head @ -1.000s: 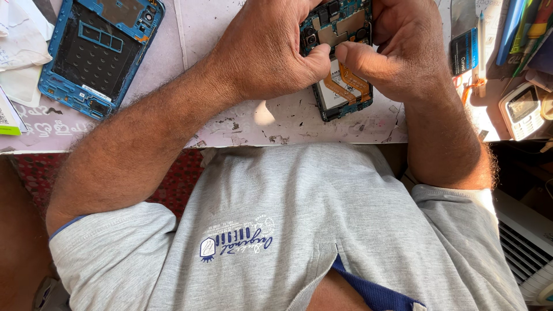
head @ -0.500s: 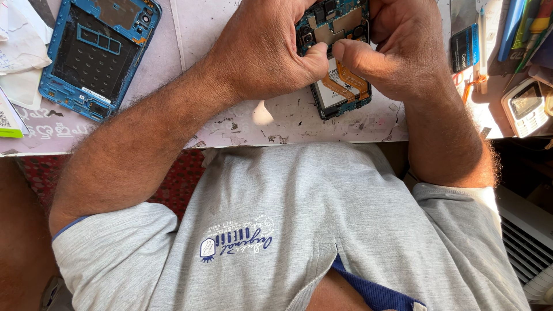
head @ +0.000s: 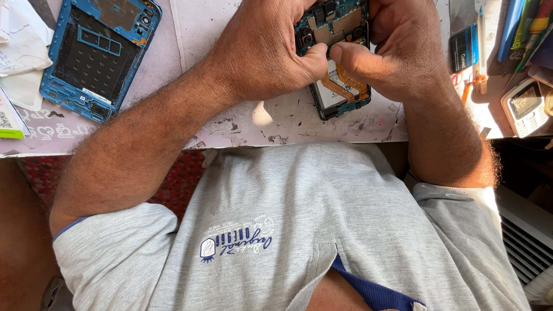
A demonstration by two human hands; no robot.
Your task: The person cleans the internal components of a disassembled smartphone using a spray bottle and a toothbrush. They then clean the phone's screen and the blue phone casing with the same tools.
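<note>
Opened phone (head: 340,63), back cover off, held over the worktable (head: 288,124) between both hands. The left hand (head: 262,55) curls closed around its left edge, thumb pressed onto the exposed board; the right hand (head: 397,52) closes on the right edge, its thumb meeting the left thumb over the battery (head: 333,92). Just below the thumbs, orange flex cables (head: 348,83) still cross the battery. Well to the left of the left-hand fingers lies the detached blue phone frame (head: 95,55). Judged progress: housing already separated; board, battery and cables remain in place, so internal work is unfinished.
</note>
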